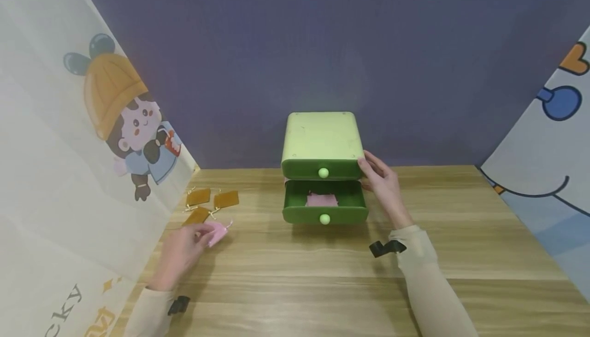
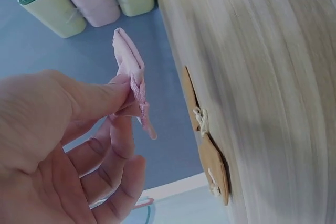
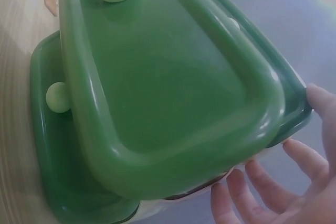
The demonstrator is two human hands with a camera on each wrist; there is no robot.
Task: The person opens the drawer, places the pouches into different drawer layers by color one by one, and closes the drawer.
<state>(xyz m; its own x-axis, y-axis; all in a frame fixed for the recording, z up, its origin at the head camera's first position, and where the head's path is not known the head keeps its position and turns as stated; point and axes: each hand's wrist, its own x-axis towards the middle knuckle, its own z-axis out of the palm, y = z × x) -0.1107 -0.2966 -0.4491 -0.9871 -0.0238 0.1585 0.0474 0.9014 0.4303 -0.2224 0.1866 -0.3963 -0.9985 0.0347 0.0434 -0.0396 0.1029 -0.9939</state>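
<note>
My left hand (image 1: 184, 247) pinches a small pink drawstring pouch (image 2: 127, 59) between thumb and fingers, held above the table at the left. Three flat tan pouches (image 1: 226, 199) with cream cords lie beside it. A drawer cabinet (image 1: 322, 134) with green fronts and pale round knobs stands against the back wall. Its middle drawer (image 1: 325, 216) is pulled out, and a pink pouch (image 1: 321, 201) lies inside. My right hand (image 1: 384, 188) rests on the cabinet's right side, thumb at the top drawer's (image 3: 294, 98) front corner and fingers along the side.
The wooden table (image 1: 286, 280) runs up to a dark blue back wall (image 1: 239, 70). Printed panels stand on both sides, one with a cartoon figure (image 1: 138, 127) at the left. The bottom drawer (image 3: 44, 150) appears in the right wrist view beneath the pulled-out one.
</note>
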